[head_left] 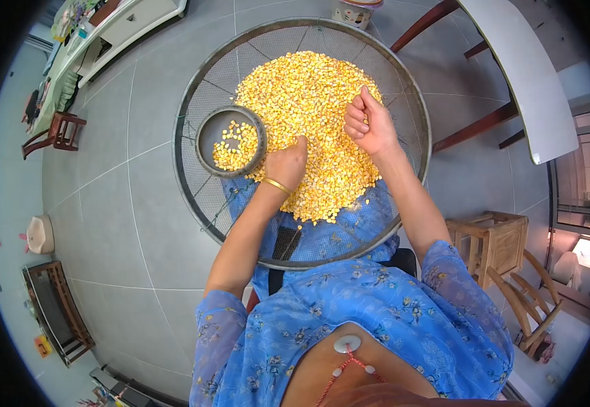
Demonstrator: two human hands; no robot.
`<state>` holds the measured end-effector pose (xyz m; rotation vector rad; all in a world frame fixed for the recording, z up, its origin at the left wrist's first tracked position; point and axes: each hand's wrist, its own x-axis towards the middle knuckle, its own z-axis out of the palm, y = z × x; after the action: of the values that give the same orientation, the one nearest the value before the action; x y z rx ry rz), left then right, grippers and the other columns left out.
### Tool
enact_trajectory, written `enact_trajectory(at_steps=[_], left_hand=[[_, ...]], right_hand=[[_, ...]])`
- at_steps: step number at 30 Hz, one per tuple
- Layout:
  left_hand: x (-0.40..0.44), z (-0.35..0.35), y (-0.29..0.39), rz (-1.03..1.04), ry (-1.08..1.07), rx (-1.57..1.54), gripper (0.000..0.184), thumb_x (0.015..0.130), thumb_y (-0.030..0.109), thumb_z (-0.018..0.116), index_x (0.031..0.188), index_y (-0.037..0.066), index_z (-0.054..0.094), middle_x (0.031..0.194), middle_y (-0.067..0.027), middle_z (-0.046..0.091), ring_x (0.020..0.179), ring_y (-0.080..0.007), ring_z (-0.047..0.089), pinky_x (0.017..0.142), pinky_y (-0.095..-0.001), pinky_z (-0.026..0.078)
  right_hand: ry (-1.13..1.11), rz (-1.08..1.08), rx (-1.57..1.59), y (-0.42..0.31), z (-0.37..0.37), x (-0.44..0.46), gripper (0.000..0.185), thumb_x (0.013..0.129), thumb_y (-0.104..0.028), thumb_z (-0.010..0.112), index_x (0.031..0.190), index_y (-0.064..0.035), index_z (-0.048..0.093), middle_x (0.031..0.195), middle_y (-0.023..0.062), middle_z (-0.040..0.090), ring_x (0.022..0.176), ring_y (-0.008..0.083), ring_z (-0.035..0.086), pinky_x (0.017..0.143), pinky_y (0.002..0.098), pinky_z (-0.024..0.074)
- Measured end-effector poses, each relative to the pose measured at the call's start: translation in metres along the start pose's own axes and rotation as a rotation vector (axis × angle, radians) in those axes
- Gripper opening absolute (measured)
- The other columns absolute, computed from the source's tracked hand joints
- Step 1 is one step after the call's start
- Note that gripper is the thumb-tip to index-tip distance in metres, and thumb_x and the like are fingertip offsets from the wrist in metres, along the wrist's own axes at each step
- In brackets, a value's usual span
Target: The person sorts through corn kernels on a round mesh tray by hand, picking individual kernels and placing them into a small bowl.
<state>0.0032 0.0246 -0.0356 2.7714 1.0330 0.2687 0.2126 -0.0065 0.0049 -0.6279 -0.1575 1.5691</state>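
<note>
A wide round mesh sieve [407, 102] with a dark rim rests over my lap and holds a big heap of yellow corn kernels [301, 95]. On its left side sits a small dark round bowl [206, 146] with some kernels in it. My left hand [287, 165], a gold bangle at its wrist, is closed over the heap just right of the bowl; its fingertips are hidden. Above the heap's right edge, my right hand [371, 123] is closed with the thumb sticking up. What lies inside its curled fingers cannot be seen.
A white table [522, 61] with dark red legs stands at the right, and a wooden chair [495, 241] below it. A patterned bucket [354, 13] is beyond the sieve. At the left are a small wooden stool [61, 132] and a white cabinet [132, 27].
</note>
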Motion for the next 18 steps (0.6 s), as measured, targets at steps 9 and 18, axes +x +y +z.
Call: enact_trajectory(at_steps=[9, 18], left_hand=[[0.002, 0.011, 0.008, 0.061, -0.003, 0.178, 0.004, 0.081, 0.009, 0.048, 0.081, 0.006, 0.044, 0.059, -0.0096, 0.059, 0.049, -0.0221, 0.060, 0.040, -0.0337, 0.046], [0.004, -0.011, -0.002, -0.141, 0.047, -0.422, 0.011, 0.089, 0.017, 0.047, 0.088, 0.006, 0.048, 0.057, -0.0042, 0.055, 0.044, -0.0161, 0.053, 0.043, -0.0313, 0.043]], right_hand=[[0.024, -0.024, -0.116, -0.005, 0.008, -0.004, 0.036, 0.097, -0.037, 0.040, 0.071, -0.0119, 0.045, 0.052, -0.0025, 0.035, 0.037, 0.0066, 0.026, 0.034, 0.0220, 0.0210], [0.023, -0.067, -0.961, 0.015, 0.010, -0.003, 0.022, 0.093, -0.025, 0.048, 0.086, -0.0063, 0.056, 0.055, -0.0027, 0.041, 0.044, 0.0050, 0.034, 0.040, 0.0231, 0.0276]])
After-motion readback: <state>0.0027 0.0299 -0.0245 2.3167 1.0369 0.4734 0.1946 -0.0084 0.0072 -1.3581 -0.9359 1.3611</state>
